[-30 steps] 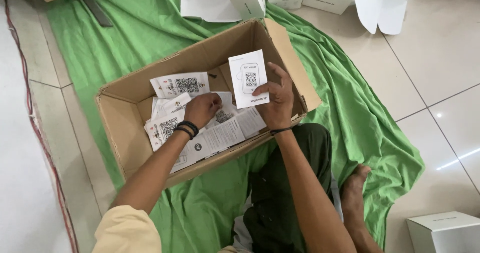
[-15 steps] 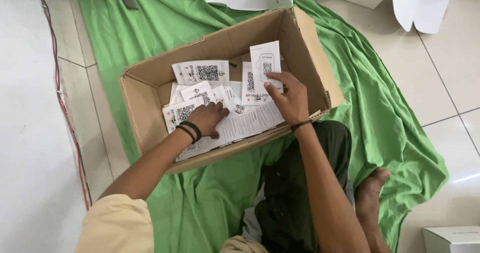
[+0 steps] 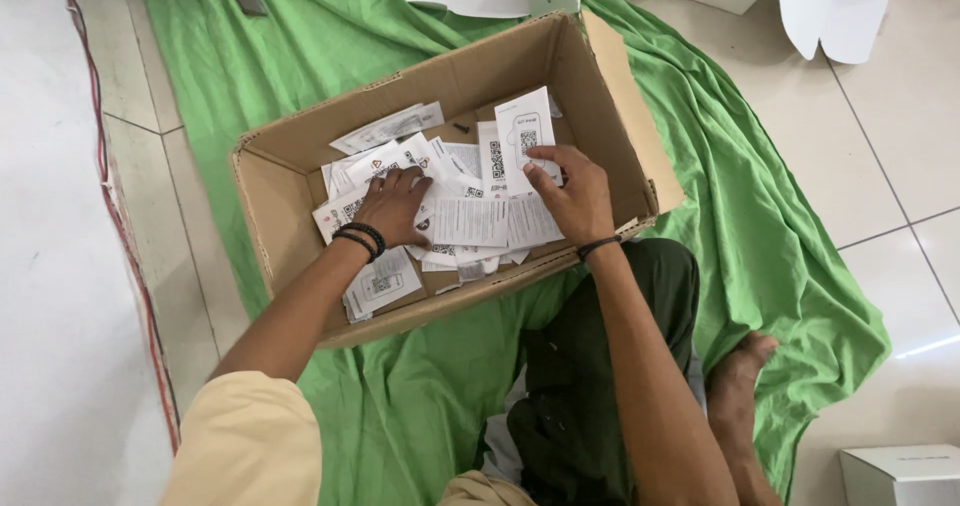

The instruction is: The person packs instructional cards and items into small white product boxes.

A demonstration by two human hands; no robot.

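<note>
Head view: white leaflets (image 3: 470, 221) in cardboard box (image 3: 610, 76)

Tiled floor (image 3: 900, 146), pale. Lying on it: green cloth (image 3: 780, 246) bearing open cardboard box (image 3: 300, 226); white cartons (image 3: 905, 474) at edges; red cord (image 3: 110, 206) along left.

Shiny pale tile floor (image 3: 890, 166) with thin lines between tiles, big green cloth (image 3: 760, 266) spread over it (all crumpled), white boxes (image 3: 905, 474) near the edges, red cord (image 3: 110, 206) along the left, bright daylight
</note>
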